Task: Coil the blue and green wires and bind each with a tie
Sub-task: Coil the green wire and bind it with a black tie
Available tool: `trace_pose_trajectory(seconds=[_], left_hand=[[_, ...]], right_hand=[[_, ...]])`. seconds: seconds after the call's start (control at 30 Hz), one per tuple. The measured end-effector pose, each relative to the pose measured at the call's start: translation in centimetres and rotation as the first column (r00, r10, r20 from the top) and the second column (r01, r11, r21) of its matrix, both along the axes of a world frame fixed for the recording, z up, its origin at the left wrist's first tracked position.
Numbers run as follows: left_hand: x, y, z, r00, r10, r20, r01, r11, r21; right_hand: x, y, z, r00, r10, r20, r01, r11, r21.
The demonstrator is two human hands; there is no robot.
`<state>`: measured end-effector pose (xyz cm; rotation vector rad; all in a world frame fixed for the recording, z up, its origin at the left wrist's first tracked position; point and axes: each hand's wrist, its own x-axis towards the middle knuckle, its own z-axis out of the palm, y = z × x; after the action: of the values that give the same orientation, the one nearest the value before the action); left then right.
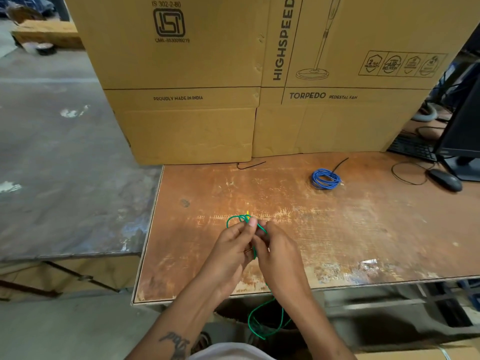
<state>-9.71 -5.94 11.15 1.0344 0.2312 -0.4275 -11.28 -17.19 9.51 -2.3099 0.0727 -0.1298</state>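
Still risky: both hands, left hand (231, 245) and right hand (279, 252), fingers pinched on green wire (235, 219), long tail dangling off surface (337, 229), likely to snag and spring loops loose.

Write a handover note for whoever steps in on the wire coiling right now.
Left hand and right hand: both pinch the green wire over the table; only a few loops are formed, and the rest hangs off the front edge.
Blue wire: coiled, on the table far right, apparently tied.
A loose black tie lies by the boxes.
Left: finish the green coil and bind it.
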Motion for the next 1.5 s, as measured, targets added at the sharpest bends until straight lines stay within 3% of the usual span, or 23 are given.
trace_pose_trajectory(seconds=[0.1, 0.2, 0.27, 0.37, 0.43, 0.5, 0.57, 0.6, 0.7, 0.77, 0.83, 1.0, 1.13, 1.17, 1.23, 1.27, 1.3, 1.33, 1.37, 1.4, 1.43, 1.5], left_hand=[[0.8, 0.1, 0.7, 1.0, 0.0, 0.018, 0.0, 1.0, 0.012], [2.1, 0.5, 1.5, 0.999, 0.04, -0.019, -0.041, 0.996, -0.081], [3.0, 1.0, 1.9, 0.996, 0.072, -0.046, -0.078, 0.988, -0.132], [3.6, 1.4, 2.3, 0.994, 0.097, -0.051, -0.105, 0.973, -0.204], [3.8, 1.8, 2.5, 0.994, 0.069, -0.079, -0.087, 0.962, -0.258], [4.3, 2.7, 3.3, 0.996, 0.017, -0.09, -0.051, 0.921, -0.387], [5.2, 4.2, 4.8, 1.0, -0.009, -0.024, -0.003, 0.873, -0.487], [5.8, 4.9, 5.5, 1.0, -0.008, 0.017, 0.015, 0.86, -0.51], [7.0, 6.0, 6.5, 0.997, -0.017, 0.081, 0.055, 0.865, -0.498], [7.1, 5.7, 6.0, 0.998, -0.032, 0.059, 0.056, 0.88, -0.471], [7.0, 5.0, 5.1, 1.0, -0.018, 0.02, 0.025, 0.9, -0.435], [6.8, 3.3, 3.2, 0.998, 0.054, -0.017, -0.057, 0.945, -0.324], [7.0, 2.5, 2.2, 0.992, 0.126, -0.006, -0.123, 0.957, -0.263], [7.4, 2.6, 1.9, 0.988, 0.157, -0.01, -0.154, 0.951, -0.267], [8.1, 3.2, 1.5, 0.978, 0.207, -0.036, -0.208, 0.93, -0.302], [8.5, 3.4, 1.4, 0.973, 0.226, -0.055, -0.231, 0.917, -0.324], [8.9, 3.6, 1.4, 0.968, 0.239, -0.078, -0.251, 0.903, -0.35], [9.2, 3.9, 1.4, 0.963, 0.247, -0.107, -0.27, 0.884, -0.382], [9.7, 4.4, 1.4, 0.958, 0.254, -0.134, -0.287, 0.862, -0.417], [10.2, 4.9, 1.5, 0.953, 0.265, -0.145, -0.302, 0.841, -0.448], [10.9, 5.5, 1.6, 0.947, 0.29, -0.14, -0.322, 0.822, -0.47], [12.5, 6.4, 1.5, 0.933, 0.345, -0.106, -0.35, 0.794, -0.497]], right_hand=[[0.4, 0.0, -0.5, 0.992, 0.125, -0.007, -0.124, 0.992, 0.019], [0.1, -0.8, -0.5, 0.969, 0.245, -0.029, -0.23, 0.941, 0.246], [-0.2, -1.3, -0.6, 0.955, 0.278, -0.102, -0.206, 0.871, 0.447], [0.0, -2.4, -1.2, 0.939, 0.305, -0.157, -0.178, 0.825, 0.537], [0.3, -3.4, -1.1, 0.898, 0.4, -0.184, -0.275, 0.835, 0.477], [0.3, -4.0, -1.2, 0.849, 0.48, -0.221, -0.437, 0.873, 0.218], [-0.1, -4.4, -2.2, 0.859, 0.469, -0.205, -0.484, 0.875, -0.026], [-0.6, -4.6, -3.0, 0.86, 0.466, -0.207, -0.478, 0.878, -0.008], [-1.8, -4.8, -4.6, 0.883, 0.425, -0.201, -0.358, 0.885, 0.299], [-1.7, -4.7, -5.2, 0.904, 0.413, -0.113, -0.386, 0.899, 0.206], [-1.3, -4.6, -5.7, 0.901, 0.432, -0.036, -0.433, 0.9, -0.046], [0.0, -3.7, -4.0, 0.961, 0.25, 0.117, -0.259, 0.963, 0.075], [0.4, -3.1, -0.8, 0.91, 0.268, 0.316, -0.219, 0.959, -0.181], [0.4, -3.3, 0.1, 0.904, 0.27, 0.332, -0.224, 0.96, -0.17], [0.1, -3.7, 3.2, 0.944, 0.291, 0.155, -0.313, 0.938, 0.148], [-0.1, -4.3, 4.4, 0.917, 0.4, 0.008, -0.372, 0.847, 0.381], [-0.1, -4.7, 5.1, 0.83, 0.554, -0.059, -0.406, 0.674, 0.617], [0.1, -5.1, 5.5, 0.74, 0.672, -0.034, -0.364, 0.443, 0.819], [0.4, -5.2, 5.6, 0.708, 0.706, 0.019, -0.24, 0.215, 0.947], [0.8, -5.4, 5.1, 0.73, 0.682, 0.046, -0.136, 0.078, 0.988], [1.2, -5.5, 4.1, 0.782, 0.623, 0.014, -0.112, 0.118, 0.987], [1.6, -5.3, 2.4, 0.876, 0.471, -0.101, -0.184, 0.522, 0.833]])
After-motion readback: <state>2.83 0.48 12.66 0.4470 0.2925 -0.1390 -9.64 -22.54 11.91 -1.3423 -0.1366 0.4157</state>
